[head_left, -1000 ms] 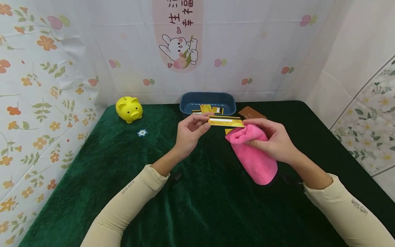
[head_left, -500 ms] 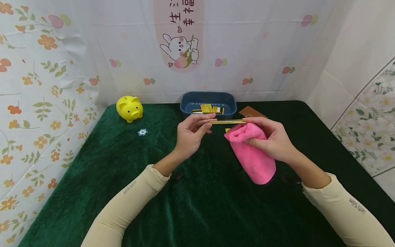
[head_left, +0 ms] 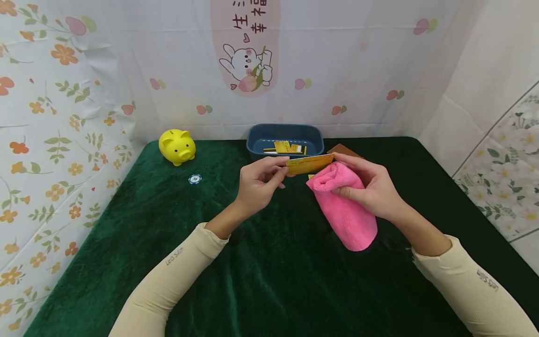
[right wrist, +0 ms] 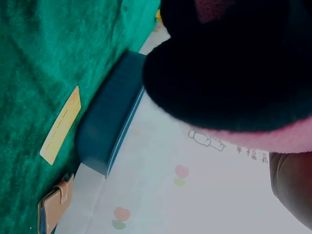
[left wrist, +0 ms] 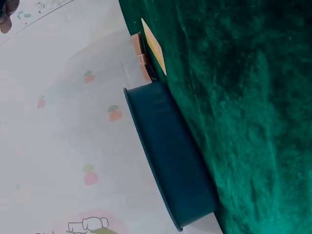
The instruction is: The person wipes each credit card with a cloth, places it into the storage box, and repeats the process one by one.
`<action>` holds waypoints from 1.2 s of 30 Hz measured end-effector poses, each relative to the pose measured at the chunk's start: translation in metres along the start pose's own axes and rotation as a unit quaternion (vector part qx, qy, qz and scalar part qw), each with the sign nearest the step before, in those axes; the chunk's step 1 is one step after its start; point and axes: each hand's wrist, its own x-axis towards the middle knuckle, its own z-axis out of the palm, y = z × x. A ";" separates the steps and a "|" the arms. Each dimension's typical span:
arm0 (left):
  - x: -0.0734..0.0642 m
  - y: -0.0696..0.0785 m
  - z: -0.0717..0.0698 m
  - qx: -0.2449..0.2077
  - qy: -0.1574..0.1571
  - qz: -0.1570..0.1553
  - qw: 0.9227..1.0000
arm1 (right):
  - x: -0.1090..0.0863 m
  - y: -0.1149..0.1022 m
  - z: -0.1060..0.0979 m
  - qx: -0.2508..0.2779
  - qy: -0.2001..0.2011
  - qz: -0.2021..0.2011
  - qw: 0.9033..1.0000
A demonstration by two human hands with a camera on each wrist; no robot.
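In the head view my left hand (head_left: pixel 261 182) pinches one end of a yellow bank card (head_left: pixel 309 164) between thumb and fingers. The card is raised with its printed gold face towards me. My right hand (head_left: pixel 372 187) grips a folded pink towel (head_left: pixel 349 215), which hangs down below it. Its index finger touches the card's right end, right by the towel's upper fold. The towel fills the upper right of the right wrist view as a dark shape with a pink edge (right wrist: pixel 263 139). Both hands are just in front of a blue plastic bin (head_left: pixel 284 127).
Several yellow cards (head_left: pixel 283 147) lie in the bin. Another card (right wrist: pixel 61 126) lies on the green cloth (head_left: pixel 269 281) before it, beside a brown wallet (right wrist: pixel 58 204). A yellow piggy bank (head_left: pixel 177 147) and a poker chip (head_left: pixel 195 179) are at left. A printed curtain hangs behind.
The card has turned over, from its magnetic-stripe side through edge-on to its gold face. Both hands keep nearly the same place, and the towel stays in the right hand.
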 end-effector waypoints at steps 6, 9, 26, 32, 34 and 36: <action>-0.004 0.000 -0.002 -0.003 -0.002 -0.036 0.999 | 0.000 -0.004 -0.001 -0.018 -0.013 0.055 0.998; -0.005 0.001 -0.004 -0.019 0.012 -0.075 0.997 | 0.001 -0.006 -0.001 -0.016 -0.020 0.071 0.997; -0.001 0.006 -0.012 -0.108 -0.031 -0.192 0.975 | 0.001 -0.004 -0.001 -0.033 -0.028 0.090 0.995; -0.001 0.007 -0.011 -0.130 -0.032 -0.215 0.967 | 0.001 -0.005 0.001 -0.026 -0.029 0.092 0.995; -0.001 0.007 -0.011 -0.150 -0.035 -0.227 0.962 | 0.001 -0.004 0.002 -0.024 -0.030 0.093 0.995; -0.001 0.008 -0.011 -0.168 -0.038 -0.235 0.957 | 0.000 -0.004 0.002 -0.026 -0.030 0.096 0.995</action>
